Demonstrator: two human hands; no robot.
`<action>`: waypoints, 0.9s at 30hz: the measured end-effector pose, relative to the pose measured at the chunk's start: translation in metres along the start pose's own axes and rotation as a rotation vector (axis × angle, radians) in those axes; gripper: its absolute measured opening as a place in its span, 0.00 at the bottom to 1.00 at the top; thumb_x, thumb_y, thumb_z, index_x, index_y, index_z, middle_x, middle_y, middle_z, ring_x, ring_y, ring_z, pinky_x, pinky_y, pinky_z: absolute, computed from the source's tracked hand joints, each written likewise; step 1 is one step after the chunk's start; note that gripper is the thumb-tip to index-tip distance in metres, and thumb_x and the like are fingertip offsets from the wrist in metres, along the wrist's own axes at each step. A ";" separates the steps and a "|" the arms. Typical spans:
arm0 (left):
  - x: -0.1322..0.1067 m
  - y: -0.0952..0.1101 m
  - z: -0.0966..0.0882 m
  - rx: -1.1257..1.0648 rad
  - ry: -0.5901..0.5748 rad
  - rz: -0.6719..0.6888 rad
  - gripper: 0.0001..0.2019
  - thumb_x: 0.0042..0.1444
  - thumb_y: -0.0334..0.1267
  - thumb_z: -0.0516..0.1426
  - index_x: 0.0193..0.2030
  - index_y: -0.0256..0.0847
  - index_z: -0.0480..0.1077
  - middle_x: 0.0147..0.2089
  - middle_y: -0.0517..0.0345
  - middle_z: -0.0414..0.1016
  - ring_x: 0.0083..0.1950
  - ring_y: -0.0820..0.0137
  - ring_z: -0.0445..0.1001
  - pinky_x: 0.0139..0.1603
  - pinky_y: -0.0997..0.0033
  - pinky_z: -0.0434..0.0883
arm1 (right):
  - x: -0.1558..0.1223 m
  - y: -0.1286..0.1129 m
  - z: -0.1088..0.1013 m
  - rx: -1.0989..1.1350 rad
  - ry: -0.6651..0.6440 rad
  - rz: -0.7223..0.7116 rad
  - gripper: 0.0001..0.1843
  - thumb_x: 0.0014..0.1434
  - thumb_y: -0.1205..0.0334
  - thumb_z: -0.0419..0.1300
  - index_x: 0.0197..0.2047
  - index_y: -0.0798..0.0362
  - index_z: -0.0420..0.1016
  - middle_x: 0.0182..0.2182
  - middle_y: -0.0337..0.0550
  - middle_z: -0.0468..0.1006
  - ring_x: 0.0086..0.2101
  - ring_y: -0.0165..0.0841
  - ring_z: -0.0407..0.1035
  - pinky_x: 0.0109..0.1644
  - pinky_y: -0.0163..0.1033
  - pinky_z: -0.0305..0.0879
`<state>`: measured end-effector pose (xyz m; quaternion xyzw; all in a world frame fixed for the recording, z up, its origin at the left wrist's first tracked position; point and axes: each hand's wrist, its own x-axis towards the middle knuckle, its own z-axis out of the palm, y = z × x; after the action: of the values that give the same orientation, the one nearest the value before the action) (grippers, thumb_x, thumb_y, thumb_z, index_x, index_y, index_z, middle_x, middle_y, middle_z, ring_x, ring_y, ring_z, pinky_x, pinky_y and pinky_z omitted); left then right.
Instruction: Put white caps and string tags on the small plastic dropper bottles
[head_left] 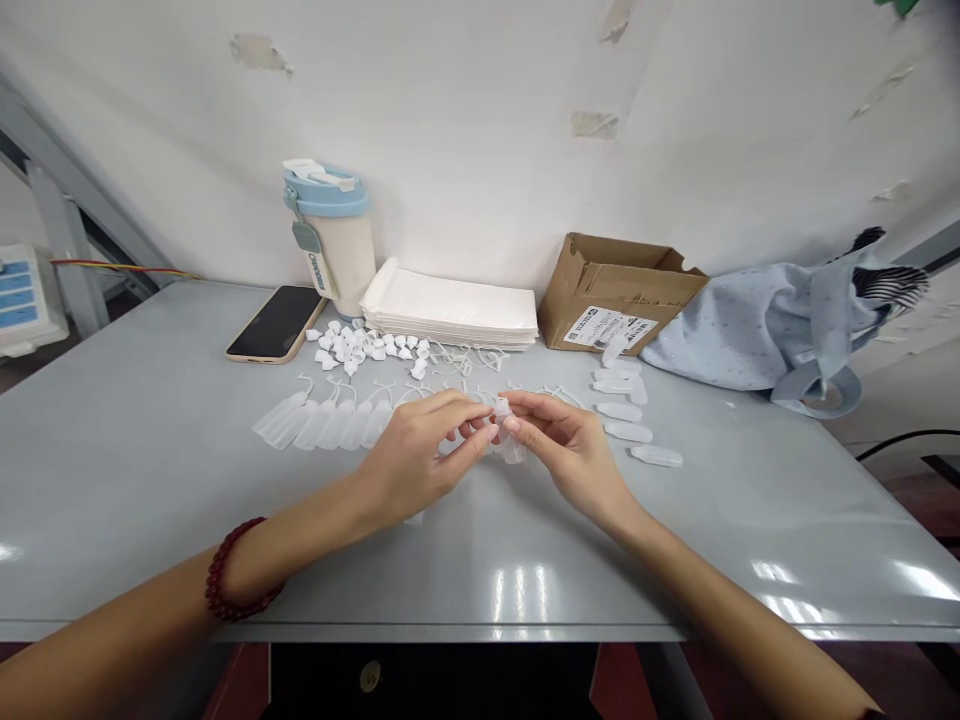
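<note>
A small translucent plastic bottle (513, 448) stands upright between my hands, a little above the table or just touching it; I cannot tell which. My right hand (574, 445) grips it near the neck with thumb and fingers. From the other side, my left hand (427, 450) is closed, its thumb and fingertips meeting the bottle's neck. A row of flat translucent pieces with thin strings (341, 425) lies behind my left hand, partly covered by it. To the right of my right hand lie several loose translucent bottles (628, 432). Small white caps (360, 345) are heaped at the back left.
Along the wall are a phone (276, 325), a cream tumbler with a blue lid (341, 240), a stack of white envelopes (457, 305), an open cardboard box (615, 295) and a light blue cloth bag (739, 325). The grey table (187, 470) has its edge near my body.
</note>
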<state>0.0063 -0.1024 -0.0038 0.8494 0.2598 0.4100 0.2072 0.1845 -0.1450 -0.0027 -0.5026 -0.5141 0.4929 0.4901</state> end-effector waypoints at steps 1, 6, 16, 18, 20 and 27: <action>0.000 0.000 0.000 -0.003 -0.007 -0.005 0.05 0.59 0.30 0.56 0.39 0.35 0.73 0.32 0.57 0.76 0.31 0.76 0.71 0.32 0.77 0.71 | 0.000 -0.001 0.000 -0.006 -0.001 -0.004 0.16 0.54 0.55 0.65 0.46 0.51 0.76 0.38 0.44 0.82 0.36 0.34 0.77 0.43 0.42 0.73; -0.001 0.000 -0.001 0.023 -0.021 -0.027 0.06 0.59 0.34 0.56 0.42 0.35 0.71 0.35 0.55 0.76 0.34 0.73 0.72 0.34 0.74 0.72 | 0.001 -0.001 0.000 0.029 -0.004 -0.004 0.16 0.51 0.55 0.67 0.41 0.53 0.75 0.40 0.45 0.82 0.38 0.34 0.77 0.44 0.41 0.73; -0.006 -0.003 0.000 0.093 -0.127 0.118 0.22 0.57 0.39 0.60 0.57 0.39 0.60 0.53 0.47 0.70 0.49 0.65 0.73 0.46 0.65 0.75 | 0.001 -0.005 0.001 0.155 0.022 0.046 0.17 0.44 0.57 0.72 0.33 0.54 0.73 0.30 0.42 0.82 0.34 0.36 0.78 0.43 0.43 0.73; -0.008 -0.004 0.002 0.122 -0.096 0.158 0.22 0.58 0.38 0.60 0.57 0.38 0.59 0.52 0.46 0.71 0.50 0.65 0.72 0.48 0.64 0.74 | 0.002 -0.005 0.001 0.179 0.034 0.058 0.17 0.44 0.57 0.73 0.33 0.54 0.73 0.30 0.42 0.82 0.34 0.36 0.79 0.43 0.43 0.73; -0.009 -0.005 0.004 0.154 -0.061 0.202 0.21 0.58 0.37 0.60 0.56 0.37 0.59 0.52 0.45 0.71 0.52 0.64 0.71 0.51 0.63 0.73 | 0.002 -0.004 0.001 0.196 0.031 0.069 0.16 0.44 0.57 0.72 0.33 0.55 0.74 0.31 0.43 0.82 0.34 0.37 0.79 0.43 0.44 0.73; -0.008 -0.004 0.001 0.215 -0.020 0.282 0.20 0.59 0.36 0.59 0.56 0.37 0.60 0.49 0.45 0.72 0.50 0.63 0.72 0.49 0.61 0.73 | 0.001 -0.005 0.001 0.194 -0.018 0.102 0.15 0.49 0.54 0.69 0.36 0.55 0.75 0.32 0.45 0.83 0.37 0.38 0.78 0.46 0.46 0.73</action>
<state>0.0021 -0.1048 -0.0115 0.8986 0.1784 0.3966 0.0583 0.1834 -0.1441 0.0022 -0.4736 -0.4422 0.5691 0.5062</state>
